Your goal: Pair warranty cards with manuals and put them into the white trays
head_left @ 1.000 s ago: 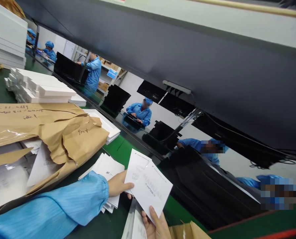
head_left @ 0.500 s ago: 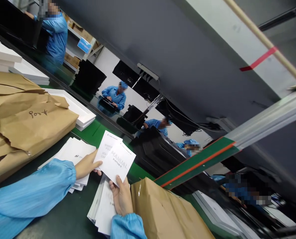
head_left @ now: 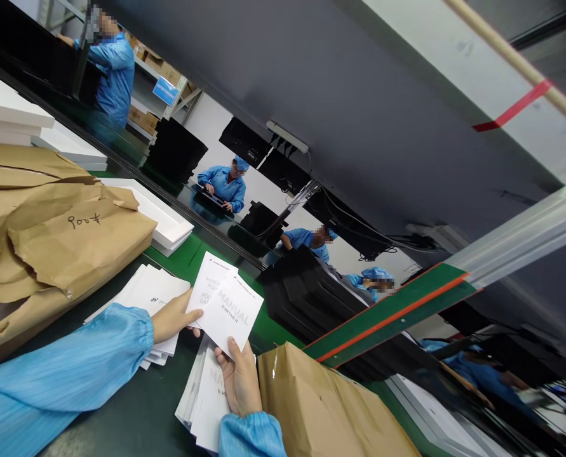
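Observation:
My left hand (head_left: 175, 319) pinches a white warranty leaflet (head_left: 209, 279) by its lower left side. A white manual (head_left: 235, 311) overlaps that leaflet, and my right hand (head_left: 239, 374) grips it at the bottom corner between thumb and fingers. Under my left wrist lies a stack of white booklets (head_left: 144, 292) with a small dark logo. Beneath my right hand is another pile of manuals (head_left: 206, 397), partly covered by that hand and its sleeve.
A torn brown paper package (head_left: 77, 247) stands at left, and another brown package (head_left: 321, 400) is close by my right hand. White box trays (head_left: 163, 222) sit behind. A green post with an orange stripe (head_left: 392, 314) slants across the right. Co-workers in blue (head_left: 225, 184) sit beyond.
The view has shifted slightly, so everything appears a little further right and down. Both hands keep the leaflet and manual overlapped, in nearly the same pose.

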A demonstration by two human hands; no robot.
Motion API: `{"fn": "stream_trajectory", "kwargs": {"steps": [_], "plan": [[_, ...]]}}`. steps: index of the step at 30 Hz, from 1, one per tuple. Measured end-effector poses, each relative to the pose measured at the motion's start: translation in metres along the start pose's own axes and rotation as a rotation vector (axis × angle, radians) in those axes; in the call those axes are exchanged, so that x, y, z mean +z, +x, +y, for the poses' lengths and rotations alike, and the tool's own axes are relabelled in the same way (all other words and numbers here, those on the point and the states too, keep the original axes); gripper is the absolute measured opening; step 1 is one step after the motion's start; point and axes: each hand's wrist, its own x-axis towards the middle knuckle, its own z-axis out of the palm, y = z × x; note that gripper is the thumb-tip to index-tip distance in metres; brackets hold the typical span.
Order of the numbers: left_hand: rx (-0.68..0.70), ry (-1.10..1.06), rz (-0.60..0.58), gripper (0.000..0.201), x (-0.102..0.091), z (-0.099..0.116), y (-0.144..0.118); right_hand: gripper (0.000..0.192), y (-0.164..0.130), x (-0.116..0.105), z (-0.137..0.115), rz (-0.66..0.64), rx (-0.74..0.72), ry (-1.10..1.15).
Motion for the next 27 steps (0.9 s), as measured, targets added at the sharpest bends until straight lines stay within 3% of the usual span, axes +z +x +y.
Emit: {"fn": "stream_trajectory", "kwargs": {"steps": [18,27], "plan": [[0.052,0.036,0.016,0.043,-0.0046,-0.0025,0.0009,0.05,0.0027,0.0008,-0.002,0.034,0.039,-0.076],[0.002,-0.044,0.01,0.042,-0.004,-0.0003,0.0019,0.055,0.0043,0.0015,-0.0013,0.024,0.054,-0.046]]}}
